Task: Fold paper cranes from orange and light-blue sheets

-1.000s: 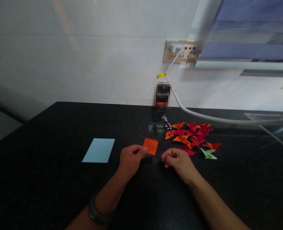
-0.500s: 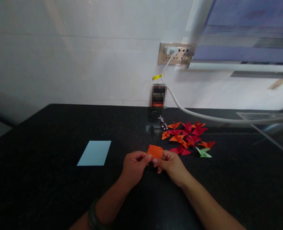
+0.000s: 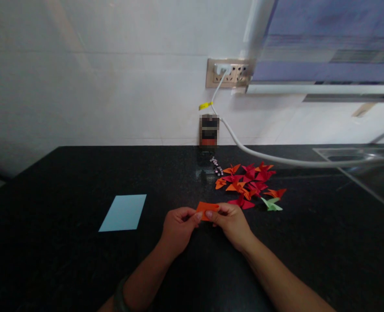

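Observation:
A small folded piece of orange paper (image 3: 206,207) is held in front of me between both hands. My left hand (image 3: 180,229) pinches its left corner between thumb and fingers. On the other side, my right hand (image 3: 232,223) grips the right part, its thumb pressed on the front face. The fingertips behind the paper are hidden. To the left, a flat light-blue sheet of paper (image 3: 123,212) lies on the black countertop (image 3: 81,182). Just beyond my right hand sit several folded paper cranes (image 3: 248,174) in red and orange, along with a pale green crane (image 3: 271,204).
A blurred dark box (image 3: 209,131) leans near the wall, with a spotted strip (image 3: 216,166) before it. A white cable (image 3: 260,154) runs from the wall socket (image 3: 229,73) across the right side. A metal sink (image 3: 370,167) lies at the far right.
My right thumb has moved up from the lower edge onto the front of the orange paper. The paper now looks lower and more tilted. The whole view has shifted slightly.

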`<state>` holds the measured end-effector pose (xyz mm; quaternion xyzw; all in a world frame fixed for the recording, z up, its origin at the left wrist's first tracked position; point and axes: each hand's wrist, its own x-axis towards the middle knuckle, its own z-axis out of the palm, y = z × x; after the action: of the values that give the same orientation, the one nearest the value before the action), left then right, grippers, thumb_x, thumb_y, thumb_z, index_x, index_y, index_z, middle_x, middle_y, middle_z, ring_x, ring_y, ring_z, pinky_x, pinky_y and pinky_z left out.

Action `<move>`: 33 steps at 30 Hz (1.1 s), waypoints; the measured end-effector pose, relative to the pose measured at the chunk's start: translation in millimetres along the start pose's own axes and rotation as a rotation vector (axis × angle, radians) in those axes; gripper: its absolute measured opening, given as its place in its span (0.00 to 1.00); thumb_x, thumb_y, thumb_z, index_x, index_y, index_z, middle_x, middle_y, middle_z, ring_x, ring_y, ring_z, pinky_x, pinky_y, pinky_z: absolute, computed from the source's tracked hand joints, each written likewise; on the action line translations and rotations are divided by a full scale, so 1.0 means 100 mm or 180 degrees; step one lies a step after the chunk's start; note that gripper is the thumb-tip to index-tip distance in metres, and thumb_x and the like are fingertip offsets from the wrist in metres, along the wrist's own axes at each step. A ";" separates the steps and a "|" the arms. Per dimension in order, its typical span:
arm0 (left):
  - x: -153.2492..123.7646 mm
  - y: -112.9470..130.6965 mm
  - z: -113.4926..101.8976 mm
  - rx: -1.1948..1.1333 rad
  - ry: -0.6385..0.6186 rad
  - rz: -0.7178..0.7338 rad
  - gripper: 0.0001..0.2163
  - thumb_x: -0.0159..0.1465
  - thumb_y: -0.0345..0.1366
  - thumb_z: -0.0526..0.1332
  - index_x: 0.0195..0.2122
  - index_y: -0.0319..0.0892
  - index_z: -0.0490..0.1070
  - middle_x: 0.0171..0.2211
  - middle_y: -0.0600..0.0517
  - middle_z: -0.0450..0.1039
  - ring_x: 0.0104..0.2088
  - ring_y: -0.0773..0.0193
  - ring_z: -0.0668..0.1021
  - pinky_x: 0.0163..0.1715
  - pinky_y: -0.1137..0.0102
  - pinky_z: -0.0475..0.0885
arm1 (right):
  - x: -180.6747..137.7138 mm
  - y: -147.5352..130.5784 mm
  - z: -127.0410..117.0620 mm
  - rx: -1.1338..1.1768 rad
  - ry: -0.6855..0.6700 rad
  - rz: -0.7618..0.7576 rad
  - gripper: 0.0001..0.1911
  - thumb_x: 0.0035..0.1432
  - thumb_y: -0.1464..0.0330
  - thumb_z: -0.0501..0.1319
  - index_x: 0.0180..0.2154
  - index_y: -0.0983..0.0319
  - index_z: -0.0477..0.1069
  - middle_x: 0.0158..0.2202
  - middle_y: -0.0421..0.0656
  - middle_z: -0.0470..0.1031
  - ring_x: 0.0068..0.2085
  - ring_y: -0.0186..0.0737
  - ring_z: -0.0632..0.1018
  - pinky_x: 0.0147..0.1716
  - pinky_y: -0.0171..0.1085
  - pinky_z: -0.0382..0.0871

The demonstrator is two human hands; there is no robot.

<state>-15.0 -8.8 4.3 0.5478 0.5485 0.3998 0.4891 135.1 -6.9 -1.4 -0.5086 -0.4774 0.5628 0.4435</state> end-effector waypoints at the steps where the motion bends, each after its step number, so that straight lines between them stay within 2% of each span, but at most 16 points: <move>1: 0.00 0.00 0.00 -0.0003 -0.0011 -0.0015 0.10 0.51 0.39 0.60 0.20 0.38 0.72 0.16 0.54 0.69 0.19 0.68 0.70 0.22 0.75 0.63 | 0.00 0.01 0.00 0.0061 0.0018 0.0013 0.13 0.42 0.60 0.64 0.21 0.65 0.71 0.16 0.37 0.68 0.18 0.28 0.65 0.19 0.29 0.58; 6: -0.01 0.02 0.00 -0.0049 -0.0051 -0.0080 0.10 0.51 0.40 0.60 0.19 0.38 0.71 0.16 0.55 0.68 0.19 0.69 0.69 0.21 0.75 0.62 | 0.03 0.00 -0.02 0.0546 0.0153 0.0217 0.20 0.50 0.54 0.56 0.21 0.65 0.70 0.17 0.39 0.67 0.18 0.30 0.67 0.19 0.31 0.61; 10: -0.01 0.02 0.01 0.0000 -0.0085 -0.0102 0.10 0.51 0.39 0.60 0.19 0.38 0.70 0.15 0.55 0.67 0.18 0.70 0.67 0.20 0.75 0.60 | 0.02 -0.06 -0.03 0.0344 0.0005 0.0074 0.15 0.41 0.58 0.64 0.28 0.63 0.70 0.22 0.38 0.71 0.21 0.30 0.68 0.19 0.30 0.61; 12: -0.02 0.03 0.01 0.0014 -0.0151 -0.0045 0.10 0.51 0.39 0.60 0.18 0.38 0.70 0.15 0.56 0.66 0.18 0.71 0.66 0.20 0.76 0.59 | 0.00 -0.08 -0.02 0.0128 -0.0069 0.0025 0.14 0.40 0.59 0.65 0.24 0.63 0.68 0.18 0.36 0.68 0.18 0.29 0.65 0.17 0.29 0.57; 15: -0.02 0.04 0.02 -0.0036 -0.0192 -0.0034 0.10 0.51 0.39 0.60 0.18 0.38 0.69 0.15 0.56 0.65 0.18 0.71 0.66 0.20 0.76 0.59 | -0.02 -0.10 -0.02 -0.0189 0.0083 -0.0004 0.18 0.46 0.56 0.59 0.17 0.63 0.65 0.12 0.34 0.60 0.15 0.27 0.61 0.15 0.29 0.52; 17: -0.01 0.04 0.01 -0.0053 -0.0105 -0.0043 0.09 0.51 0.39 0.60 0.20 0.38 0.70 0.16 0.56 0.65 0.18 0.70 0.66 0.20 0.75 0.60 | -0.02 -0.10 -0.03 -0.0253 0.0058 0.0047 0.19 0.48 0.56 0.58 0.17 0.64 0.65 0.12 0.33 0.58 0.14 0.27 0.59 0.14 0.29 0.50; 21: 0.03 0.05 -0.02 -0.0210 0.0274 -0.0098 0.11 0.51 0.42 0.60 0.21 0.38 0.69 0.15 0.57 0.64 0.19 0.71 0.66 0.20 0.76 0.60 | -0.01 -0.10 -0.06 -0.0140 -0.0423 0.0194 0.14 0.45 0.60 0.62 0.21 0.64 0.66 0.16 0.34 0.65 0.14 0.25 0.60 0.14 0.28 0.51; 23: 0.04 0.04 -0.02 -0.0488 0.0305 -0.0193 0.13 0.52 0.44 0.59 0.20 0.38 0.68 0.15 0.57 0.63 0.18 0.71 0.66 0.21 0.76 0.61 | 0.00 -0.09 -0.05 -0.0064 -0.0356 0.0149 0.13 0.45 0.61 0.62 0.21 0.65 0.67 0.17 0.35 0.67 0.15 0.25 0.61 0.15 0.28 0.52; 26: 0.03 0.05 0.00 -0.0984 0.0056 -0.0452 0.15 0.54 0.45 0.57 0.23 0.36 0.69 0.18 0.54 0.67 0.20 0.71 0.68 0.23 0.74 0.64 | 0.00 -0.08 -0.04 0.0122 -0.0005 0.0048 0.11 0.46 0.63 0.62 0.23 0.65 0.70 0.17 0.37 0.69 0.17 0.27 0.65 0.17 0.28 0.56; 29: 0.02 0.05 0.01 -0.1244 -0.0289 -0.0656 0.14 0.53 0.44 0.59 0.27 0.35 0.72 0.24 0.50 0.72 0.22 0.70 0.71 0.26 0.72 0.66 | 0.02 -0.06 -0.04 0.0284 0.0117 0.0047 0.10 0.44 0.63 0.63 0.25 0.65 0.72 0.20 0.40 0.73 0.19 0.29 0.68 0.21 0.30 0.60; 33: 0.02 0.04 0.00 -0.1335 -0.0396 -0.0696 0.12 0.53 0.41 0.59 0.28 0.35 0.72 0.25 0.50 0.73 0.23 0.70 0.73 0.27 0.73 0.67 | 0.04 -0.02 -0.06 0.0322 0.0219 0.0014 0.09 0.44 0.64 0.64 0.26 0.64 0.73 0.23 0.41 0.74 0.20 0.29 0.69 0.22 0.31 0.62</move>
<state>-14.3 -6.6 8.5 0.3953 0.4783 0.4152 0.6653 141.0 -2.5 0.2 -0.5056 -0.4317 0.5694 0.4835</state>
